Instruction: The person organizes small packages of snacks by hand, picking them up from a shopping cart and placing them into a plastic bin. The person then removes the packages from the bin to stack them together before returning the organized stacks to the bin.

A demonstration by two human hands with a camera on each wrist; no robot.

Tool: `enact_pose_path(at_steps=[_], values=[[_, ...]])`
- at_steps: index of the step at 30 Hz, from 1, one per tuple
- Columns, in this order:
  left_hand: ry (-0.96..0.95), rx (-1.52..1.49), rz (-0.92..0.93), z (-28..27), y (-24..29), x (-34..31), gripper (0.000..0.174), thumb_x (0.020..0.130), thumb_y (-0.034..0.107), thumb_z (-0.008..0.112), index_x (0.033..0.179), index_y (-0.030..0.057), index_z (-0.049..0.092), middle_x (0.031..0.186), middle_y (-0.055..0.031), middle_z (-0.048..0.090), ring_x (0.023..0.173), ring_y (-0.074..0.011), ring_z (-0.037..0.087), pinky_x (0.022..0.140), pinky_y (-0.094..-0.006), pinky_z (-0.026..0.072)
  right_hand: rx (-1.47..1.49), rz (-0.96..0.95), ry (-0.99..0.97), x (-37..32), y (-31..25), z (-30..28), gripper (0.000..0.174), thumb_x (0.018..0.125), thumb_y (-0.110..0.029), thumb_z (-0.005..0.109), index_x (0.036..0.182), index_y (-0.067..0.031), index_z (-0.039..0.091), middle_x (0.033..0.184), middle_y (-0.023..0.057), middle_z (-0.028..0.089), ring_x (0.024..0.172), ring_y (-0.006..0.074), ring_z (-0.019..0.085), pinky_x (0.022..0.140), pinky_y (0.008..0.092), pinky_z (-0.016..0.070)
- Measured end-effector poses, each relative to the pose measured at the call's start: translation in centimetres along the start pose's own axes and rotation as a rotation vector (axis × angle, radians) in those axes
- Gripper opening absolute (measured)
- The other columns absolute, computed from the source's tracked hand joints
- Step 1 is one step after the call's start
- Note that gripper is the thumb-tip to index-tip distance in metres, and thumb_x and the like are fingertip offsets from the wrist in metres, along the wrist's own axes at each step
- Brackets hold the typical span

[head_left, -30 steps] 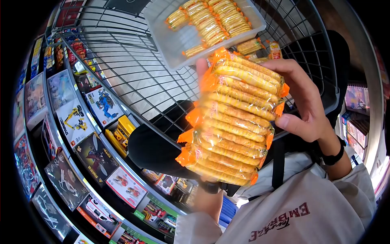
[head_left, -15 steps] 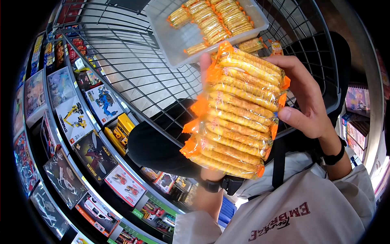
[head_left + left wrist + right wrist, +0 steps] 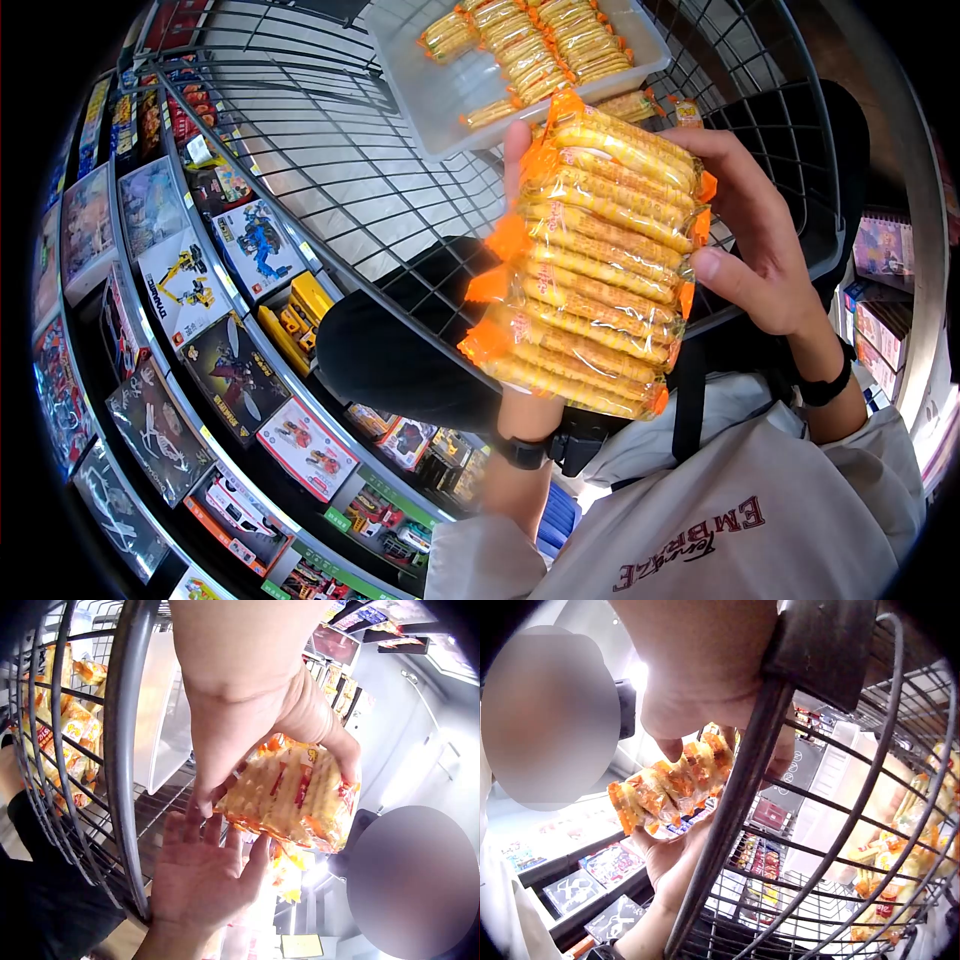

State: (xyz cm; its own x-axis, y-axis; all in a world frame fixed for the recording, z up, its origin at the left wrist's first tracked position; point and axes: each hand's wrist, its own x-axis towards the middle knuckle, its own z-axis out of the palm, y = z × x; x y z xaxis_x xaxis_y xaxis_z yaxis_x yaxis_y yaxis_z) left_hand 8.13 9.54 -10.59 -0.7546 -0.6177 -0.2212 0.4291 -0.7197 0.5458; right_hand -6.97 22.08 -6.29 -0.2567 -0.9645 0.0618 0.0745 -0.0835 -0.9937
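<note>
Over the wire cart [image 3: 330, 200], both hands hold one bundle of orange-and-yellow snack packs [image 3: 600, 260] upright at the centre of the head view. The right hand [image 3: 760, 270] has its grip clamped on the bundle, fingers hooked over the top edge and thumb pressed on the 3 o'clock side. The left hand [image 3: 528, 408] backs the bundle from behind, thumb and fingers closed around its edges in the left wrist view. Compared with a second ago, the bundle has risen a little toward 12 o'clock, and more of the left wrist shows below it. Neither grip has changed. Its top edge now overlaps the white tray [image 3: 430, 90] of similar packs [image 3: 540, 50], but it is not yet set down. Toy boxes [image 3: 180, 290] fill shelves at 9 o'clock
</note>
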Motion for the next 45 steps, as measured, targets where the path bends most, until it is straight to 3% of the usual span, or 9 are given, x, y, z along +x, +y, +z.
enact_pose_path(at_steps=[9,16,19,22,26,34,36,38,45], values=[[0.017,0.215,0.002,1.8,1.2,-2.9,0.115,0.060,0.024,0.091,0.152,0.0077,0.025,0.150,-0.0173,0.035,0.139,-0.0367,0.039,0.113,-0.0471,0.0368,-0.064,-0.136,0.226,0.4,-0.1,-0.4,0.068,0.084,-0.031,0.070,0.140,0.0002,0.045,0.131,0.0133,0.056,0.115,0.0197,0.056,0.093,0.0321,0.0444],[-0.334,1.911,-0.083,6.3,3.0,-2.9,0.126,0.054,0.025,0.095,0.154,0.0091,0.020,0.153,-0.0242,0.023,0.146,-0.0428,0.023,0.115,-0.0598,0.0269,0.174,-0.131,0.481,-0.5,0.2,-1.1,0.050,0.085,-0.027,0.066,0.123,0.0028,0.052,0.131,0.0208,0.054,0.121,0.0252,0.055,0.098,0.0348,0.0423],[-0.273,2.278,-0.560,6.8,2.6,-1.3,0.125,0.061,0.040,0.091,0.156,0.0088,0.016,0.160,-0.0258,0.013,0.146,-0.0536,0.014,0.111,-0.0680,0.0278,0.201,-0.100,0.425,-0.6,0.2,-1.3,0.039,0.085,-0.020,0.066,0.114,0.0032,0.055,0.128,0.0196,0.054,0.120,0.0243,0.054,0.102,0.0356,0.0402],[-0.467,2.078,-0.535,6.2,6.8,3.1,0.101,0.070,0.036,0.087,0.148,0.0029,0.034,0.145,-0.0298,0.042,0.133,-0.0421,0.046,0.102,-0.0469,0.0455,0.231,-0.067,0.369,-0.7,-0.1,-1.4,0.032,0.084,-0.014,0.065,0.110,0.0025,0.055,0.123,0.0180,0.054,0.117,0.0237,0.054,0.104,0.0359,0.0386],[-0.574,2.050,-0.710,-0.1,10.5,11.7,0.040,0.080,0.011,0.071,0.119,0.0032,0.063,0.102,-0.0180,0.070,0.093,-0.0369,0.067,0.086,-0.0420,0.0522,0.299,0.019,0.357,-0.6,-0.7,-1.1,0.023,0.082,-0.007,0.066,0.102,0.0020,0.058,0.111,0.0165,0.057,0.106,0.0224,0.056,0.099,0.0344,0.0414],[-0.851,2.335,-0.605,-12.5,9.5,19.3,0.054,0.073,0.019,0.076,0.121,0.0044,0.057,0.107,-0.0167,0.067,0.105,-0.0334,0.064,0.092,-0.0433,0.0503,0.309,0.050,0.358,-0.5,-0.7,-1.4,0.018,0.080,-0.005,0.071,0.093,0.0012,0.061,0.096,0.0166,0.063,0.090,0.0228,0.061,0.082,0.0332,0.0476],[-0.784,2.301,-0.603,-12.3,8.5,19.6,0.059,0.073,0.023,0.078,0.121,-0.0005,0.053,0.108,-0.0196,0.065,0.102,-0.0366,0.065,0.089,-0.0425,0.0525,0.286,0.039,0.328,-0.4,-0.6,-1.5,0.020,0.080,-0.008,0.073,0.093,0.0009,0.061,0.094,0.0160,0.064,0.087,0.0234,0.062,0.081,0.0337,0.0481],[-0.598,2.266,-1.007,-11.6,7.2,20.6,0.077,0.071,0.019,0.080,0.132,-0.0043,0.040,0.114,-0.0222,0.064,0.104,-0.0391,0.065,0.086,-0.0441,0.0540,0.284,0.028,0.296,-0.3,-0.6,-1.7,0.022,0.079,-0.010,0.075,0.093,0.0009,0.063,0.093,0.0160,0.065,0.085,0.0239,0.063,0.077,0.0340,0.0493],[-0.557,2.398,-0.858,-11.2,6.9,20.2,0.081,0.068,0.022,0.078,0.131,-0.0114,0.039,0.109,-0.0273,0.065,0.102,-0.0403,0.066,0.084,-0.0449,0.0546,0.323,0.060,0.279,-0.3,-0.5,-1.8,0.023,0.076,-0.008,0.076,0.093,0.0017,0.063,0.092,0.0169,0.066,0.083,0.0245,0.064,0.075,0.0338,0.0506]])
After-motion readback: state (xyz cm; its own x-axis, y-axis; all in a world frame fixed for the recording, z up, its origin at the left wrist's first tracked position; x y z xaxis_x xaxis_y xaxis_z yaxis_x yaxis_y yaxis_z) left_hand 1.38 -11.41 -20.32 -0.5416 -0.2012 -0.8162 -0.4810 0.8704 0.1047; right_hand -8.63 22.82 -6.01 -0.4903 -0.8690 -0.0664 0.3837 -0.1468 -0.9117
